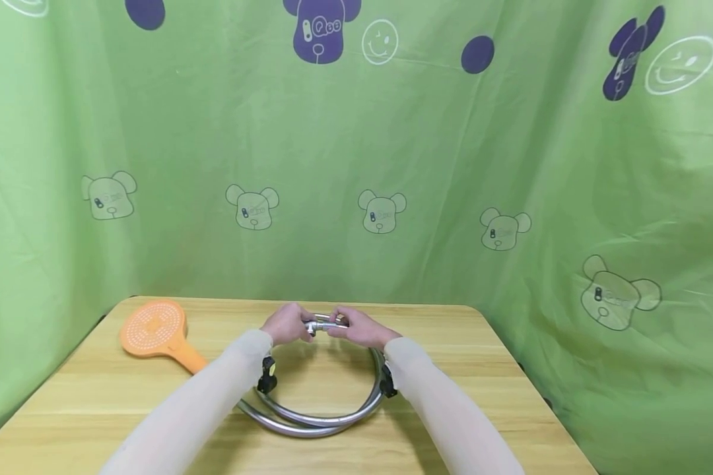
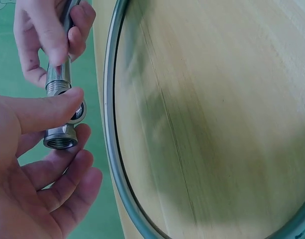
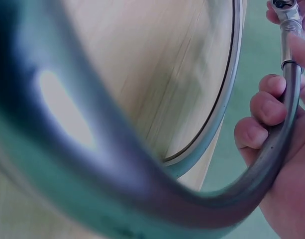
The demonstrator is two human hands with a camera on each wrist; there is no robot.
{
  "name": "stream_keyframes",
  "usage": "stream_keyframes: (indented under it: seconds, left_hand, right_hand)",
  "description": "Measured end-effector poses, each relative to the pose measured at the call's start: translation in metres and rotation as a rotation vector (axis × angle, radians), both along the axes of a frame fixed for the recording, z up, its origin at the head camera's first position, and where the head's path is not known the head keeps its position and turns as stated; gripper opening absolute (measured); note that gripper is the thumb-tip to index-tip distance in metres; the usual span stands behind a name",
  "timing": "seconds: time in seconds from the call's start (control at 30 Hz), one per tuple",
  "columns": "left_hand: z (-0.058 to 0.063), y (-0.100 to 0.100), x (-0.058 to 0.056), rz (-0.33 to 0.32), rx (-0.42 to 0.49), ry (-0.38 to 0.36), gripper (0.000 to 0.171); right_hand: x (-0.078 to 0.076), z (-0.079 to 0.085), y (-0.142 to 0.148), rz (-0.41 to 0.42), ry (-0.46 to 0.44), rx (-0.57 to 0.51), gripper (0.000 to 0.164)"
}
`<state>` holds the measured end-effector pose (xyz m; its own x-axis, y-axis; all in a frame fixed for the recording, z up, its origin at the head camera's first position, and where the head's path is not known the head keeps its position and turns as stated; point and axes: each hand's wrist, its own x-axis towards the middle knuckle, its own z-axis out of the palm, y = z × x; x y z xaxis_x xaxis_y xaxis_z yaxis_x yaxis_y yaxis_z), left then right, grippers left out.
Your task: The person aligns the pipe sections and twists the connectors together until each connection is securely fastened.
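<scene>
My left hand [image 1: 286, 324] pinches a small chrome tee fitting [image 2: 53, 135] between thumb and fingers. In the left wrist view an open threaded end of the fitting faces the camera, and another round opening shows at its side, partly behind the thumb. My right hand [image 1: 364, 328] holds the end of a grey metal shower hose [image 3: 290, 84], fingers curled round it. The hose's smooth chrome end [image 2: 53, 74] is in line with the fitting, and some screw thread shows where they meet. The rest of the hose loops down onto the table below my hands.
An orange hand shower [image 1: 154, 328] lies at the left of the wooden table [image 1: 463, 396], its handle running behind my left sleeve. A green printed curtain [image 1: 333, 264] hangs behind the table and along both sides.
</scene>
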<state>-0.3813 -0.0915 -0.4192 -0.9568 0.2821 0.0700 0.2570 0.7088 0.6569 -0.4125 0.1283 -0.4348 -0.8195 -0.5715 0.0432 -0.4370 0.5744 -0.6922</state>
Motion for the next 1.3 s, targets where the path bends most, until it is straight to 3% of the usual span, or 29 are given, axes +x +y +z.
stream_keyframes:
  seconds: [0.17, 0.3, 0.47, 0.6, 0.73, 0.9, 1.1, 1.17, 1.3]
  left_hand:
    - [0.0005, -0.0004, -0.0002, -0.006, -0.005, 0.005, 0.042]
    - [0.0008, 0.0009, 0.0, 0.001, 0.006, -0.005, 0.042]
    - [-0.0007, 0.0024, -0.0006, -0.011, 0.011, -0.008, 0.043]
    - [-0.0005, 0.0018, -0.0003, -0.009, 0.018, -0.018, 0.042]
    - [-0.0009, 0.0012, -0.0015, -0.006, 0.011, 0.002, 0.042]
    - [-0.002, 0.0022, -0.0013, -0.001, 0.011, 0.003, 0.045]
    - [-0.0024, 0.0026, -0.0003, -0.01, 0.013, 0.001, 0.046]
    - [-0.0023, 0.0024, -0.0007, -0.016, 0.021, -0.01, 0.046]
    - [-0.0025, 0.0015, -0.0024, -0.025, 0.027, -0.012, 0.047]
  right_hand:
    - [-0.0009, 0.002, 0.0009, 0.034, 0.041, 0.007, 0.014]
    - [-0.0025, 0.0031, 0.0016, 0.029, 0.043, 0.044, 0.026]
    - [-0.0006, 0.0028, 0.0022, -0.025, -0.026, 0.055, 0.037]
    - [0.0023, 0.0022, 0.001, -0.021, -0.042, 0.011, 0.026]
    - [0.0008, 0.0001, 0.0011, 0.027, -0.002, -0.028, 0.019]
    - [-0.0029, -0.0006, 0.0026, 0.054, 0.056, 0.022, 0.008]
    - [-0.0045, 0.0006, 0.0032, 0.04, 0.036, 0.075, 0.036]
    - [-0.0037, 0.001, 0.0034, 0.027, 0.02, 0.072, 0.036]
    - [-0.0014, 0.0023, 0.0036, 0.034, 0.002, 0.025, 0.021]
